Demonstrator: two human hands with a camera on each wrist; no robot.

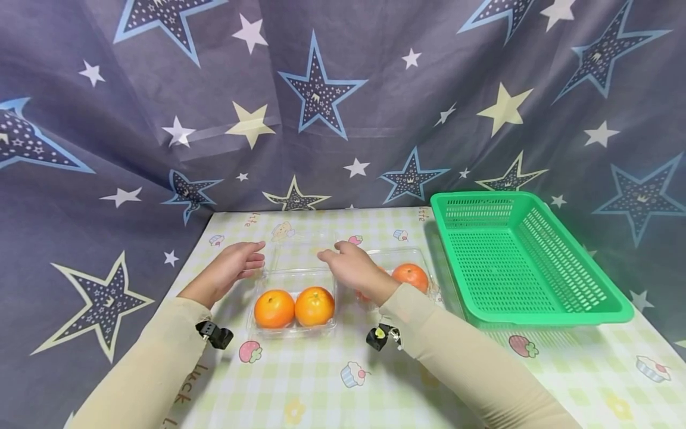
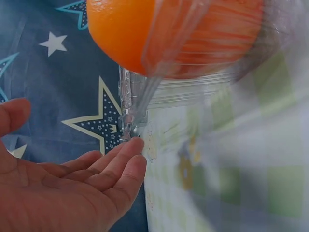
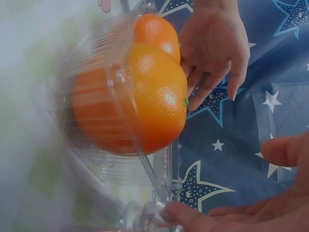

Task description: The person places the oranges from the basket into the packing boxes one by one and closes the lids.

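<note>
A person in beige sleeves leans over the table (image 1: 321, 387), which wears a pale checked cloth printed with cupcakes and strawberries, and both hands are at a clear plastic clamshell box (image 1: 293, 298) set near the table's middle. Two oranges (image 1: 293, 307) sit side by side in the near half of that box, touching each other, while its see-through lid (image 1: 300, 253) stands swung back behind them. The left hand (image 1: 236, 265) lies at the left edge of the lid with its fingers stretched out and relaxed; from the left wrist view the fingertips (image 2: 130, 147) just meet the corner of the plastic, the palm turned up and grasping nothing. The right hand (image 1: 348, 265) reaches across to the lid's right edge, fingers likewise long and loose; the right wrist view shows a fingertip (image 3: 178, 212) resting against the plastic rim, with nothing pinched that I can make out. Just to the right, partly hidden behind the right wrist, stands a second clear box (image 1: 412, 262) with another orange (image 1: 410, 276) showing in it. Further right, well apart from both hands, a green plastic basket (image 1: 536, 310) with slotted walls rests on the table. A dark blue cloth with pale and outlined stars (image 1: 321, 89) hangs behind and drapes round the sides.
</note>
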